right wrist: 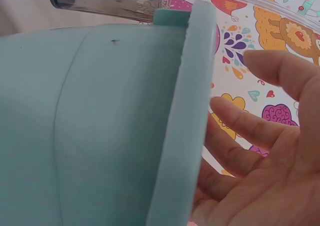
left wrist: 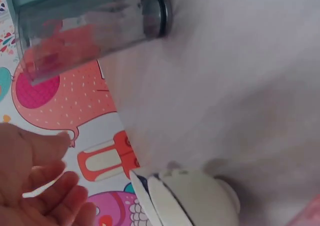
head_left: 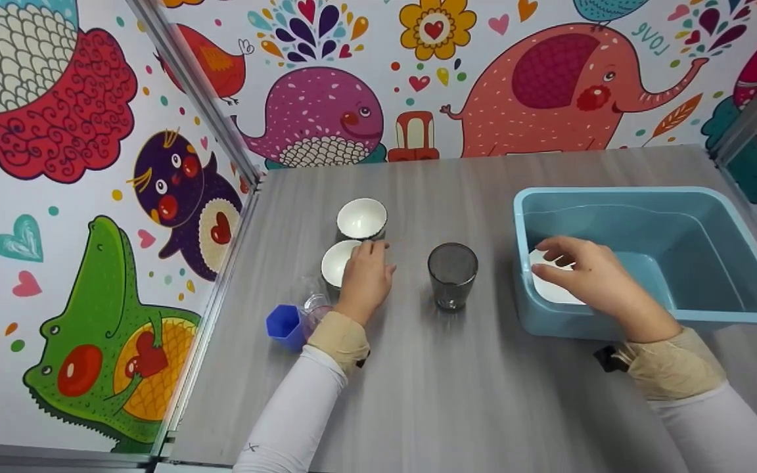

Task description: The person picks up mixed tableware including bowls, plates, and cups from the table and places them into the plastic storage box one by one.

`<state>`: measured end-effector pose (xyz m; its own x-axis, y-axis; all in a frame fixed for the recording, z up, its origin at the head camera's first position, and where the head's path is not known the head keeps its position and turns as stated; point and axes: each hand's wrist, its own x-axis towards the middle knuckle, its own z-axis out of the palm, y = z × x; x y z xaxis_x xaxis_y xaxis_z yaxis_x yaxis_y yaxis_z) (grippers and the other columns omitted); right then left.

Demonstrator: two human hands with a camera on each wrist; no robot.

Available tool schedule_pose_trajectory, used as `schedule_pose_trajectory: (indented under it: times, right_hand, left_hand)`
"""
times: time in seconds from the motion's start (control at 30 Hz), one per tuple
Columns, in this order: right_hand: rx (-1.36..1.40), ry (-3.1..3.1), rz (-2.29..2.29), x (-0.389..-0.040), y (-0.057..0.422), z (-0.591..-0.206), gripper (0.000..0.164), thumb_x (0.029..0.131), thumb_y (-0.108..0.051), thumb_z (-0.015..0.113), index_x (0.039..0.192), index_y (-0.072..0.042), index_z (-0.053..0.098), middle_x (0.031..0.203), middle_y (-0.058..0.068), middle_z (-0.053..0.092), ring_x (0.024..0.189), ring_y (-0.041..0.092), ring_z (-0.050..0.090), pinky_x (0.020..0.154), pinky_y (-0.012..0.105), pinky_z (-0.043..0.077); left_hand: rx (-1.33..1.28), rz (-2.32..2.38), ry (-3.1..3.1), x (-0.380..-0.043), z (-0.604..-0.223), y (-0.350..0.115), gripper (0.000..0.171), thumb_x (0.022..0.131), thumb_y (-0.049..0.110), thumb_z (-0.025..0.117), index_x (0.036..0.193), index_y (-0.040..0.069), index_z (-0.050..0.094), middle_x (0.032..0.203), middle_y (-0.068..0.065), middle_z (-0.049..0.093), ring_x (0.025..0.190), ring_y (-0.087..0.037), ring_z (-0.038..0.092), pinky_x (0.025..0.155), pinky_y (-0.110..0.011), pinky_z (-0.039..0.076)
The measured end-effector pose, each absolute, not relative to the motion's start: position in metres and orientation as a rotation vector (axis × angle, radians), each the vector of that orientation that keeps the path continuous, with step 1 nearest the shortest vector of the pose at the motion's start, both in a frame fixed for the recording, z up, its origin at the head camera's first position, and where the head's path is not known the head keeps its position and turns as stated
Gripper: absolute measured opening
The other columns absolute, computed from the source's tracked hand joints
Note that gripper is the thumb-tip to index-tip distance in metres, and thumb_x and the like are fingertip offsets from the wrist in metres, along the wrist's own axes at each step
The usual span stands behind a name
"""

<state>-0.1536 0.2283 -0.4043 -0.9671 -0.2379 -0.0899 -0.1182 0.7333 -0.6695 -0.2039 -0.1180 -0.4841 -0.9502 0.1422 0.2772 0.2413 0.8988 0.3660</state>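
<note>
My left hand (head_left: 367,279) hovers at the near white bowl (head_left: 336,264), its fingers loosely bent and holding nothing. In the left wrist view that hand (left wrist: 42,178) is apart from the stacked-looking bowls (left wrist: 195,201). A second white bowl (head_left: 362,219) stands just behind the near one. Over the left part of a light blue basin (head_left: 654,315) is my right hand (head_left: 585,272), thumb and fingers spread with nothing between them. Beneath it, a white dish (head_left: 552,286) lies in the basin, partly hidden by the hand. Between the hands stands a grey tinted glass (head_left: 453,276).
Left of my left forearm are a blue hexagonal cup (head_left: 285,325) and a clear cup (head_left: 315,305), partly covered by the wrist. Patterned walls (head_left: 326,112) enclose the grey table (head_left: 444,394) at the back and sides.
</note>
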Motion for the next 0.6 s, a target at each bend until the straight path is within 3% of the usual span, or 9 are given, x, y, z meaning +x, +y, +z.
schedule_pose_trajectory:
  times: [0.4,0.6]
  right_hand:
    - [-0.283,2.783,-1.053,-0.151,0.23,-0.403,0.05,0.097,-0.037,0.066,0.133,-0.003,0.06,0.125,0.022,0.066,0.114,0.039,0.062,0.091,0.056,0.052]
    - [-0.276,2.779,-1.046,-0.15,0.229,-0.405,0.05,0.097,-0.037,0.066,0.133,-0.003,0.061,0.124,0.022,0.067,0.114,0.038,0.062,0.091,0.055,0.053]
  left_hand:
    - [-0.03,-0.579,-3.038,-0.223,-0.483,-0.148,0.062,0.083,0.032,0.083,0.131,0.0,0.057,0.128,-0.022,0.058,0.123,-0.041,0.055,0.102,-0.054,0.047]
    - [0.088,-0.626,-3.126,-0.231,-0.484,-0.163,0.071,0.087,0.033,0.08,0.141,-0.001,0.05,0.135,-0.026,0.054,0.128,-0.043,0.051,0.106,-0.055,0.044]
